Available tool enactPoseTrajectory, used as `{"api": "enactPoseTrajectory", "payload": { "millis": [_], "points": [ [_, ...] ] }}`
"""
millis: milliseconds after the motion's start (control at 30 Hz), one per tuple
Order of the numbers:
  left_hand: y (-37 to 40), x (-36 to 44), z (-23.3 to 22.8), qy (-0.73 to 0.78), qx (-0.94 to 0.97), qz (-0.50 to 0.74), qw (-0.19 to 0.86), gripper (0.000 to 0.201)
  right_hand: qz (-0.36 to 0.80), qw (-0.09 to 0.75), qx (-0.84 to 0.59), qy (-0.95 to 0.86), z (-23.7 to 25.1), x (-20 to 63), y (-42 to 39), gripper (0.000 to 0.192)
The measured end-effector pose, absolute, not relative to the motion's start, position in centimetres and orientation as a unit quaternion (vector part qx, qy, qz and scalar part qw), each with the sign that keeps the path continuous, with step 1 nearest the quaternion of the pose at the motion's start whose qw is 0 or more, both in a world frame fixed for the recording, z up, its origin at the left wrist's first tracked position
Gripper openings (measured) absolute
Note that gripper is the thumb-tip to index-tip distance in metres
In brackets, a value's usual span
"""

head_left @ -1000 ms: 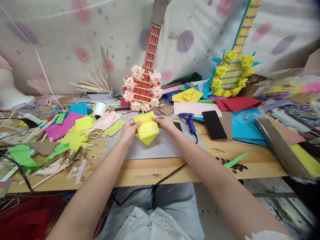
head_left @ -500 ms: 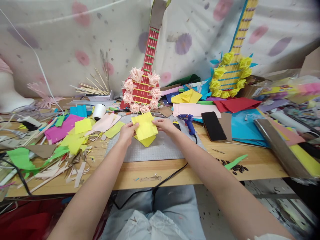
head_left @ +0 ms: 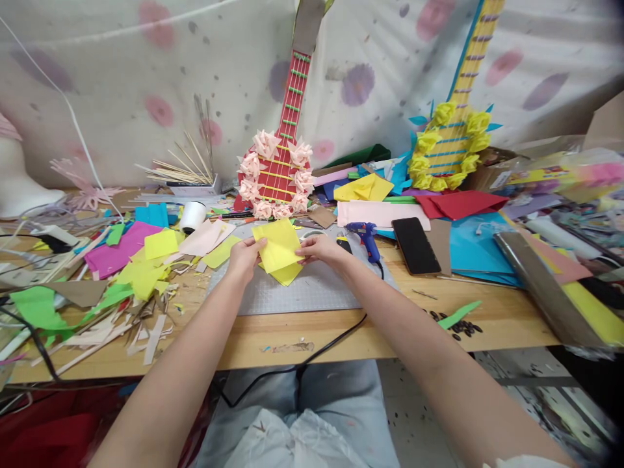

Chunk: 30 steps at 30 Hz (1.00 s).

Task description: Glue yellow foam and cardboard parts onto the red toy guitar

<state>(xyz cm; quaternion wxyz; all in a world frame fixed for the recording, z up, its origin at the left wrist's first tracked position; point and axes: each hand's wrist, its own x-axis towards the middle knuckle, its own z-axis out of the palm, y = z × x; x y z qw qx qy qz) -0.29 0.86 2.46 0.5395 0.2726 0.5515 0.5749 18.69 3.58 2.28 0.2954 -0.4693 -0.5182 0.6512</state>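
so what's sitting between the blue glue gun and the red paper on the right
In the head view, a black phone lies flat between the blue glue gun and the red paper, partly over a pink sheet.

Both hands pinch a yellow paper [head_left: 279,245] over the grey mat [head_left: 312,292] on the bench [head_left: 341,328]: the left hand [head_left: 244,255] at its left edge, the right hand [head_left: 319,248] at its right. A blue glue gun [head_left: 366,235] and a black phone [head_left: 416,236] lie just right.
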Motion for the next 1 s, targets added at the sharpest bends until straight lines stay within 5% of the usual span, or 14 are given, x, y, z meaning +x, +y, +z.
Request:
{"api": "enactPoseTrajectory", "payload": {
  "millis": [433,733,1000],
  "points": [
    [0.5,-0.9,2.5,0.557,0.263,0.584,0.528,0.006,0.673,0.230,-0.420,-0.564,2.5,20.0,4.2,0.025],
    [0.2,0.3,2.7,0.556,0.303,0.536,0.559,0.013,0.539,0.387,-0.537,-0.521,3.7,16.8,5.6,0.017],
    [0.2,0.1,3.0,0.560,0.293,0.536,0.559,0.012,0.585,0.402,-0.485,-0.511,3.5,16.5,6.2,0.018]
  ]
}}
